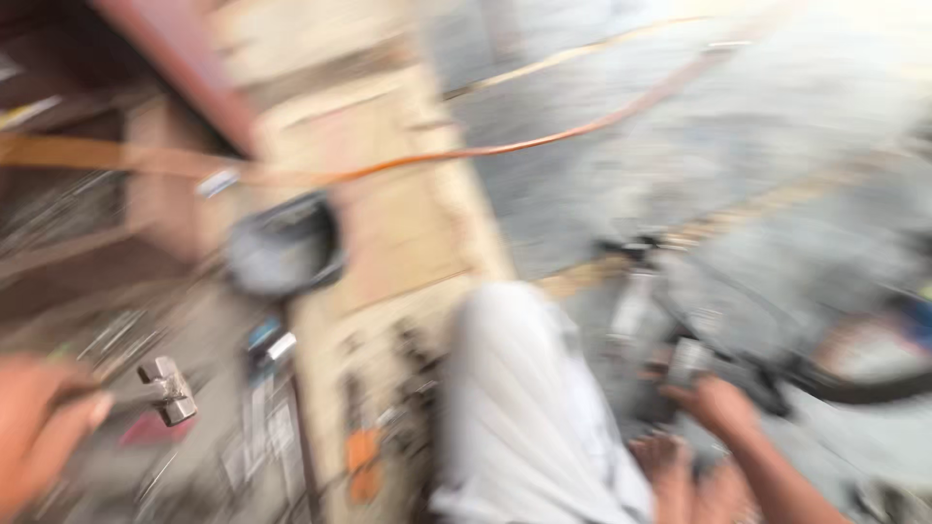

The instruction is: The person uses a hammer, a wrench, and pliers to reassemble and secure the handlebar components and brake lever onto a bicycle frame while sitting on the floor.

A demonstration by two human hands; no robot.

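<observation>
Down low on the left, the left hand point(39, 427) has its fingers wrapped around the handle of a small metal hammer point(167, 390), whose head sticks out over a messy bench point(408, 243) of pale wood. On the other side, the right hand point(720, 406) grips a dark part on a bicycle point(738, 340) beside a white-clothed knee point(524, 408). Everything is very blurry, so it may be a brake or a frame piece. No hit shows yet; the hammer hangs clear of the bicycle, well apart from it. Small orange and blue packets point(361, 456) lie near the bench edge. Further off sits a dark round bowl point(283, 247). Beyond that, an orange hose point(544, 141) runs across the grey floor point(680, 146).
</observation>
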